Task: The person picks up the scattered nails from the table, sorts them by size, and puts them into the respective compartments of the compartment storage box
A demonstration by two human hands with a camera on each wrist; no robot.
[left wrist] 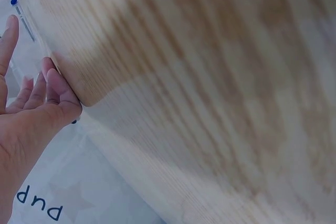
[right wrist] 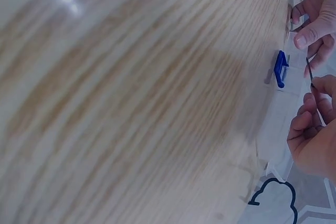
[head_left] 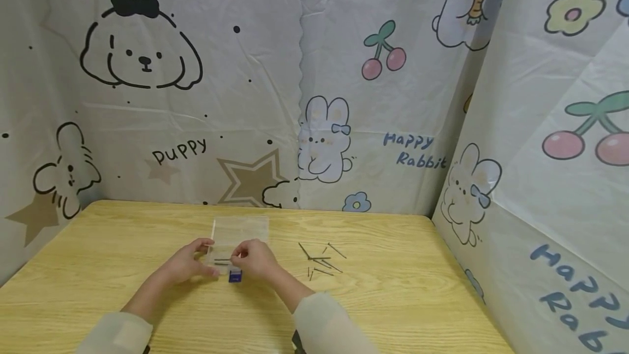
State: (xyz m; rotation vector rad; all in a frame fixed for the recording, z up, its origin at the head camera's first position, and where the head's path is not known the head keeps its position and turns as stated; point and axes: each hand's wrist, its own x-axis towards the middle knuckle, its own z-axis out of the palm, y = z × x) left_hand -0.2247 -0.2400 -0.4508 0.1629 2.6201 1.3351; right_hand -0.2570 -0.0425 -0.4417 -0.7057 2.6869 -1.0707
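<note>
A clear plastic box (head_left: 222, 270) with a blue latch (head_left: 235, 276) at its front lies on the table, its transparent lid (head_left: 242, 227) raised at the back. My left hand (head_left: 189, 261) holds the box's left side, thumb at the front corner and fingers farther back. Over the box, my right hand (head_left: 256, 259) pinches a thin dark rod (right wrist: 310, 69) that looks like a nail between thumb and forefinger. A similar rod (head_left: 221, 264) lies inside the box. In the left wrist view the left hand (left wrist: 31, 121) is partly cut off by the frame.
Several loose thin dark rods (head_left: 324, 259), of mixed lengths, are scattered on the wooden table (head_left: 393, 288) to the right of the box. A printed cloth (head_left: 255, 97) hangs behind the table, and another stretch of cloth (head_left: 540, 206) borders it on the right.
</note>
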